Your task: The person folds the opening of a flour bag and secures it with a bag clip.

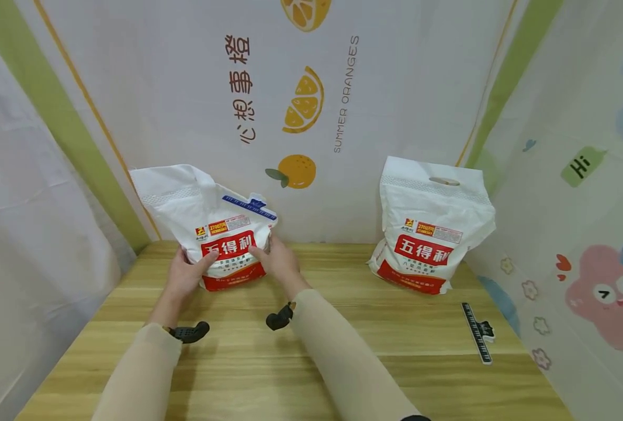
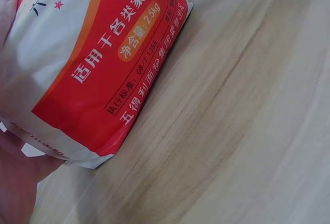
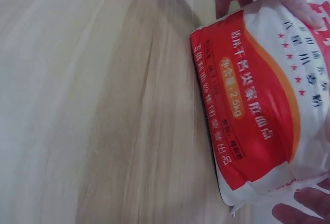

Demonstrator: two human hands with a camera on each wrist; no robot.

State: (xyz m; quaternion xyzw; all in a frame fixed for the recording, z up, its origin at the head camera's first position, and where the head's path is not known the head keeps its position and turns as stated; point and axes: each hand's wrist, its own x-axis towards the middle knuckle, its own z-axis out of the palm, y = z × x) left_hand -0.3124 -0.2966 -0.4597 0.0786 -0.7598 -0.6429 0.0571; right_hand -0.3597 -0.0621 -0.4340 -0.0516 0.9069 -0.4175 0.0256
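White plastic w/ red print, head view: the flour bag [image 1: 229, 244] is near the back-left corner of the desk [image 1: 422, 336], top leaning left, handle strip flopped over. Blue clip [image 1: 251, 206] is on its upper-right corner. L hand [image 1: 183, 272] grips the bag's left side, R hand [image 1: 280, 256] its right, both thumbs on the front. Second bag [image 1: 429, 234] stands nr the back-right corner, no clip visible on it; black clip [image 1: 476, 333] lies by the right edge.

L wrist view: L hand is at the bag's left lower side, thumb on the front; fingers partly cut off by the frame. The red panel reads 2.5kg. Bag's base is right at the desk, but can't tell if it fully rests there.

R wrist view: L hand w/ its thumb across the front again; R-hand fingers curl by the opposite lower side, mostly out of frame.

Step in hand, IMO: steadying/positioning the clipped bag w/ a two-handed grip. Next move prob. calls for even pressure both sides, clip left untouched, & a check that the base sits flat before either hand lets go, as the soft bag could slump.
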